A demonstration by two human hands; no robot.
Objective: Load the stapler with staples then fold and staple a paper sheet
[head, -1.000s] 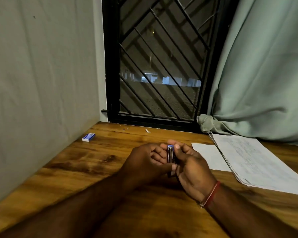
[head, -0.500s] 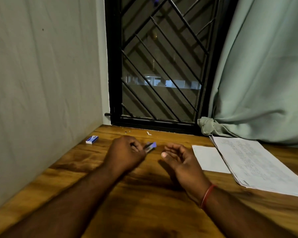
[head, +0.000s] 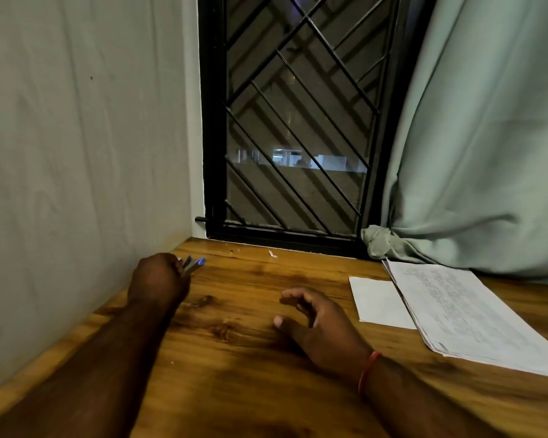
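While left hand point(head: 159, 276) grips stapler point(head: 194, 264) (blue-tipped) | right hand point(head: 321, 324) loosely open, empty, on table point(head: 234, 374)

My left hand point(head: 159, 278) hides most of the small blue-and-silver metal stapler point(head: 194, 264); only its blurred tip shows. The stack of printed white paper sheets point(head: 475, 314) carries text too small to read.

The left hand point(head: 159, 278), which a second ago met the right hand point(head: 321, 327) at mid-table around the stapler point(head: 193, 264), has carried it alone out to the far left, close to the wall, its blue tip poking past the knuckles. The staple box that lay there is now hidden behind that hand. The right hand, emptied, has dropped back with fingers loosely curled.
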